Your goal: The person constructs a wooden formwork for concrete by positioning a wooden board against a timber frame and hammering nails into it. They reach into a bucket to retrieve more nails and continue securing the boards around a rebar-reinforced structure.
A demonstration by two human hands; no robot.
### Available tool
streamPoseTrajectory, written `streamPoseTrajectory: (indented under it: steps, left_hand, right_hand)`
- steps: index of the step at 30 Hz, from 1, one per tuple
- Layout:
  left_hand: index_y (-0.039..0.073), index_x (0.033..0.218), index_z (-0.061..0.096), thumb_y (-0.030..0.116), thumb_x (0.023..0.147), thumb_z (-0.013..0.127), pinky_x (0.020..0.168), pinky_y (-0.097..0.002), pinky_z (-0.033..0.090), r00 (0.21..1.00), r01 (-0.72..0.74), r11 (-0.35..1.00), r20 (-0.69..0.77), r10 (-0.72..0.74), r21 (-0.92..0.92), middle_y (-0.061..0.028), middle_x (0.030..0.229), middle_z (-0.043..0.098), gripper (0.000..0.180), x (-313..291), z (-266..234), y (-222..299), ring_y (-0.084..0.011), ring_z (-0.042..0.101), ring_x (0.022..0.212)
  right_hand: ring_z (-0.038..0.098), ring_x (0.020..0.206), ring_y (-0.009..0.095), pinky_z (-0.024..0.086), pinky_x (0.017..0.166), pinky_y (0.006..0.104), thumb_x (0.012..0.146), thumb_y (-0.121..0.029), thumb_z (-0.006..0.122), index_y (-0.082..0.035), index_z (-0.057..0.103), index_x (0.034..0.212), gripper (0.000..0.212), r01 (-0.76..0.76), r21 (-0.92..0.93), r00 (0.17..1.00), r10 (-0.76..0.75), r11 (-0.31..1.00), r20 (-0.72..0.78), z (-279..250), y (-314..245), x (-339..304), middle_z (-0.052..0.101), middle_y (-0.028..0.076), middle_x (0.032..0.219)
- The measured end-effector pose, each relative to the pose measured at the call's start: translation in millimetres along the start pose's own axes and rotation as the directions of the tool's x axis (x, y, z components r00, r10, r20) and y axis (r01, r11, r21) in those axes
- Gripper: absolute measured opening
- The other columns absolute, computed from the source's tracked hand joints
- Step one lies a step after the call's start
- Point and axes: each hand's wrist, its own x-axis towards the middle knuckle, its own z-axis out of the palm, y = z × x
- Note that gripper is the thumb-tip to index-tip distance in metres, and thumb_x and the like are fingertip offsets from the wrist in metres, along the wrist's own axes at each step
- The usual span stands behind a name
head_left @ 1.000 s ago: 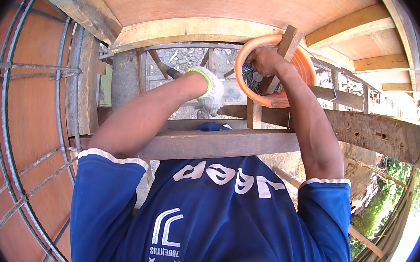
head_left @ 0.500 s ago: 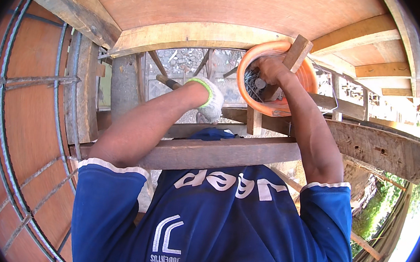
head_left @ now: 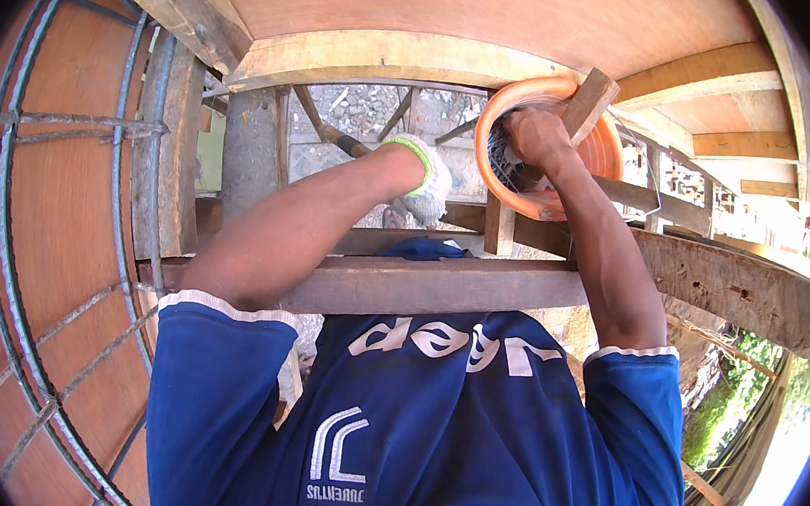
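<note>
My right hand [head_left: 538, 137] is bare and reaches into an orange bucket [head_left: 604, 155], its fingers curled over thin grey metal pieces [head_left: 502, 160] that look like nails. What those fingers hold, if anything, is hidden. A short wooden stick [head_left: 589, 105] leans inside the bucket beside that hand and pokes out past the rim. My left hand [head_left: 429, 195], in a white knitted glove with a green cuff, is closed over the dark wooden beam. From behind its wrist juts the wooden handle [head_left: 345, 142] of a tool with a dark band; the tool's other end is out of sight.
A dark wooden beam [head_left: 441, 287] crosses in front of my chest. Plywood panels with timber framing [head_left: 364, 57] rise ahead. Steel reinforcing bars [head_left: 16, 132] stand along the left side. A rough plank [head_left: 725, 286] runs off to the right. Rubble [head_left: 355, 109] lies on the ground below.
My right hand has drawn up a little and its fingers look more curled. My left hand and the tool handle have shifted slightly right. The whole view has also moved a bit.
</note>
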Motion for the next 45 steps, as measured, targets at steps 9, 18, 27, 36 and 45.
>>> streamPoseTrajectory:
  steps: [9,18,27,36,45]
  left_hand:
    - [0.005,0.105,0.075,0.053,0.083,0.066,0.082,-0.0468,0.053,1.000,-0.014,1.000,0.006,0.014,-0.012,-0.0199,0.102,0.072,0.053,14,12,-11,-0.0389,0.068,0.092]
    - [0.005,0.103,0.075,0.053,0.080,0.068,0.078,-0.0475,0.053,1.000,-0.028,0.999,0.005,0.028,0.020,-0.0199,0.099,0.072,0.054,15,12,-7,-0.0389,0.069,0.090]
    - [0.006,0.104,0.075,0.052,0.080,0.067,0.079,-0.0471,0.054,0.998,-0.068,0.997,-0.004,0.068,0.047,-0.0194,0.101,0.072,0.053,19,16,-8,-0.0383,0.069,0.091]
    - [0.005,0.100,0.075,0.049,0.081,0.068,0.077,-0.0456,0.053,0.999,-0.035,0.999,-0.022,0.035,0.020,-0.0207,0.093,0.072,0.049,16,12,-8,-0.0377,0.069,0.086]
    - [0.007,0.100,0.075,0.052,0.082,0.067,0.076,-0.0460,0.052,1.000,-0.023,1.000,0.010,0.023,0.014,-0.0179,0.094,0.073,0.049,8,4,-3,-0.0356,0.069,0.086]
  right_hand:
    - [0.069,0.104,0.032,0.056,0.087,0.0439,0.088,-0.021,0.055,-0.012,0.075,0.102,0.026,0.016,0.004,0.979,-0.017,1.000,0.203,-7,-3,8,0.072,0.016,0.111]
    - [0.069,0.106,0.030,0.055,0.091,0.0417,0.093,-0.022,0.051,-0.012,0.076,0.104,0.029,-0.056,0.098,0.998,0.052,0.994,0.044,2,-12,3,0.072,0.016,0.112]
    - [0.070,0.104,0.030,0.056,0.089,0.0412,0.094,-0.019,0.048,-0.010,0.075,0.106,0.031,0.012,0.054,0.992,-0.019,0.998,0.129,1,-12,2,0.072,0.016,0.112]
    - [0.067,0.112,0.031,0.054,0.091,0.0450,0.087,-0.013,0.060,-0.006,0.074,0.109,0.027,0.090,-0.006,0.945,-0.083,0.996,0.315,-3,-12,19,0.070,0.017,0.118]
    - [0.068,0.110,0.032,0.055,0.090,0.0443,0.079,-0.013,0.068,-0.004,0.075,0.105,0.028,0.117,0.119,0.937,-0.149,0.986,0.317,6,-4,24,0.071,0.017,0.116]
